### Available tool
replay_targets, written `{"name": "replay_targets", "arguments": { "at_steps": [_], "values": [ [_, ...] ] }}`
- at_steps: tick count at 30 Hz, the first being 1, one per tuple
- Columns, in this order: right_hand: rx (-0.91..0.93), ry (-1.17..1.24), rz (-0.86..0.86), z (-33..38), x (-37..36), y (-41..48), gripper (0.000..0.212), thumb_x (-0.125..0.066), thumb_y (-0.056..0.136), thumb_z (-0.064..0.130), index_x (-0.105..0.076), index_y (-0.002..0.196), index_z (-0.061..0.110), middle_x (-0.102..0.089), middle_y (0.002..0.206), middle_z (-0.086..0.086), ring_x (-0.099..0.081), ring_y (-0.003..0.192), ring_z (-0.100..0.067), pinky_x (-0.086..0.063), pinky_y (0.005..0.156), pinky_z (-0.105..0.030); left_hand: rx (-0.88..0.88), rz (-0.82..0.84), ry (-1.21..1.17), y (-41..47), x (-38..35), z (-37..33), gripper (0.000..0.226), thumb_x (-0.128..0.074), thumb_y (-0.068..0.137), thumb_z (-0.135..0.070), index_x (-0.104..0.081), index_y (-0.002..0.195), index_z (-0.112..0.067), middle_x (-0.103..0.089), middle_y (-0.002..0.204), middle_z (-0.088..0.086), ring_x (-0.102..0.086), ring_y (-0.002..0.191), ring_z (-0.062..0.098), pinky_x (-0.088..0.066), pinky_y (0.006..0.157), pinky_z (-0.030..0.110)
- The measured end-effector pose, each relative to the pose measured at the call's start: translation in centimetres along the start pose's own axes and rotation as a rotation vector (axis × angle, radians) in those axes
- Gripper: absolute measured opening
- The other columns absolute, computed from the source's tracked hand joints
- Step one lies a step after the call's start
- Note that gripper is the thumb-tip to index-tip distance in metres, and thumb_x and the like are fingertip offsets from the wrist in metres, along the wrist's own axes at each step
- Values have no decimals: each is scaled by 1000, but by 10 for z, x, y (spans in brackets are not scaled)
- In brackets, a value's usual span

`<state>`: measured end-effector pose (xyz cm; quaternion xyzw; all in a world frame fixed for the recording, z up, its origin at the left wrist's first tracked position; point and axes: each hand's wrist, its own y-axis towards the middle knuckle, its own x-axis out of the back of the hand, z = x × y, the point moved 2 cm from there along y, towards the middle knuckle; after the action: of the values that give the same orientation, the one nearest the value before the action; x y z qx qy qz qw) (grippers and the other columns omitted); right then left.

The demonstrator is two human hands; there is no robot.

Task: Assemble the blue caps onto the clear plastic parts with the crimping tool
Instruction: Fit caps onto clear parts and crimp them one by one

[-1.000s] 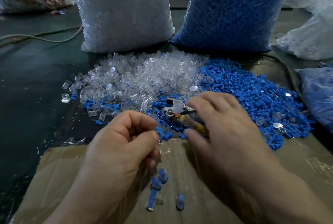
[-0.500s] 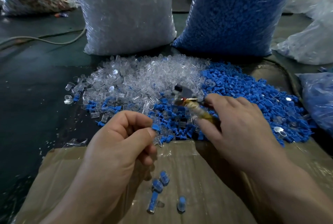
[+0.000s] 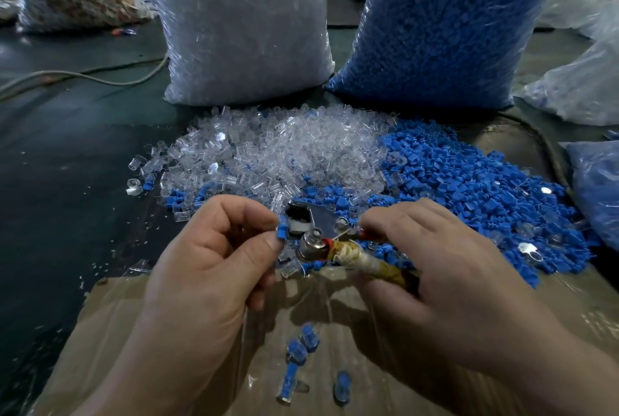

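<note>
My left hand (image 3: 214,258) pinches a small blue cap (image 3: 282,230) between thumb and forefinger, right at the open metal jaw of the crimping tool (image 3: 310,229). My right hand (image 3: 432,268) grips the tool's tape-wrapped handles (image 3: 365,261) and holds it above the cardboard. Whether a clear part sits under the cap I cannot tell. Behind the hands lie a heap of clear plastic parts (image 3: 284,151) and a heap of blue caps (image 3: 469,187). Several assembled pieces (image 3: 298,352) lie on the cardboard below my hands.
A cardboard sheet (image 3: 160,332) covers the near floor. A big bag of clear parts (image 3: 241,23) and a big bag of blue caps (image 3: 445,20) stand behind the heaps. More plastic bags (image 3: 582,80) sit at right. A cable (image 3: 83,75) runs across the dark floor at left.
My right hand lifted the crimping tool off the heap and brought it left to my left hand. The left hand now holds a blue cap at the tool's jaw.
</note>
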<state>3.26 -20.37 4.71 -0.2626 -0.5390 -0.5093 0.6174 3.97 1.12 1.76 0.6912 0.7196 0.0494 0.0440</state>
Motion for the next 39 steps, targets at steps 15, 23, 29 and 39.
{"name": "replay_targets", "arguments": {
  "at_steps": [15, 23, 29, 39],
  "values": [
    [49, -54, 33, 4, -2, 3, 51, -48, 78, 59, -60, 120, 32, -56, 89, 15, -54, 84, -9, -43, 70, -21, 12, 1, 0, 2, -1, 3, 24, -88, 68, -19, -71, 75, -33, -60, 57, 2, -53, 45, 13, -42, 37, 22],
    [5, 4, -10, 3, 0, 0, 46, -47, 77, 64, -62, 111, 37, -57, 90, 24, -53, 83, -1, -37, 70, -9, 38, -64, 83, 0, 5, 4, 17, -74, 66, -33, -71, 83, -33, -62, 56, 5, -54, 43, 17, -45, 39, 26],
    [-201, -198, 84, -15, -10, 13, 74, -24, 70, 81, -50, 125, 40, -51, 103, 20, -40, 97, -9, -37, 89, -33, 181, -14, 123, 1, 1, 2, 20, -73, 79, -13, -67, 74, -32, -56, 47, 9, -48, 38, 16, -41, 37, 25],
    [-95, -181, -29, 6, -6, 14, 53, -32, 80, 74, -53, 114, 38, -56, 107, 17, -48, 102, -11, -41, 90, -35, 172, 53, 303, -9, -14, 0, 27, -70, 82, -18, -66, 83, -45, -65, 53, 0, -53, 40, 4, -42, 41, 15]
  ]
}}
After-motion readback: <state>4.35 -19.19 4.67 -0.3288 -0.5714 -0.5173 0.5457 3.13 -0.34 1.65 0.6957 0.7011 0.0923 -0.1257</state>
